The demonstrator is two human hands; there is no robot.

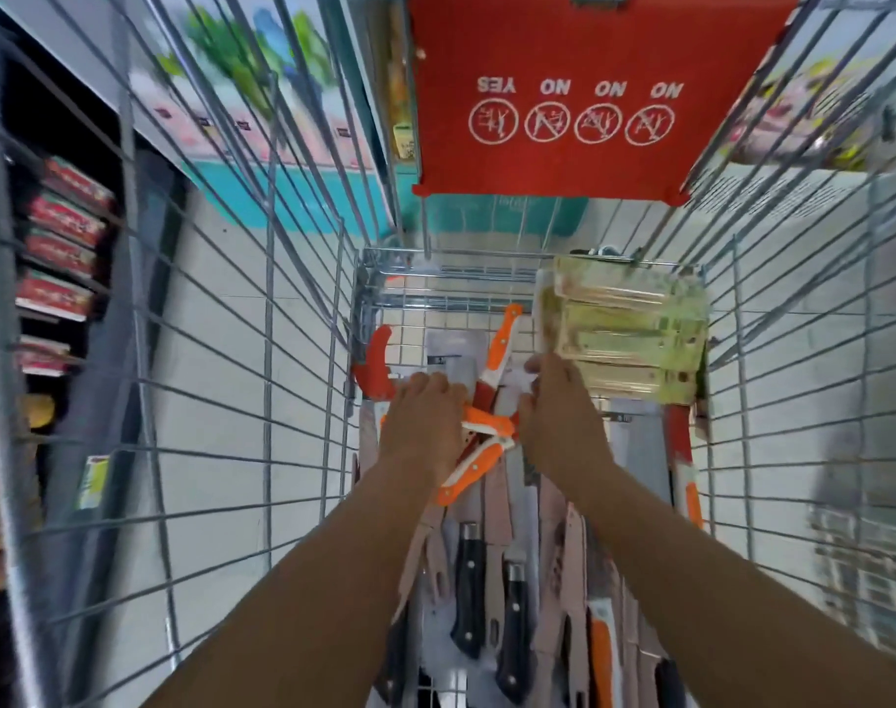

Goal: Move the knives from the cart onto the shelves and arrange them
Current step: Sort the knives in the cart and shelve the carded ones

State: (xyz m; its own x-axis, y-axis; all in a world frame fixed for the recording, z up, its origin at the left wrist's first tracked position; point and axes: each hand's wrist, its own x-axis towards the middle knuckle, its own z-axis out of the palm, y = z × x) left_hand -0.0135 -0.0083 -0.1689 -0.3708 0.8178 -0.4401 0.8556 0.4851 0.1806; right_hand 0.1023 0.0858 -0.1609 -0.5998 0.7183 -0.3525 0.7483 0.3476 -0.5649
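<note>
Well, cart (262, 319): I see both hands deep inside.
Left hand (425, 416): curled over orange-handled knives (479, 442) mid-cart.
Right hand (558, 421): just beside them, grip unclear.
Black-handled knives (469, 585): nearer me.

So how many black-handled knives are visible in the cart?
2. One black-handled knife lies left of centre near the bottom; the other is beside it on the right. The pile may hide more.
</note>
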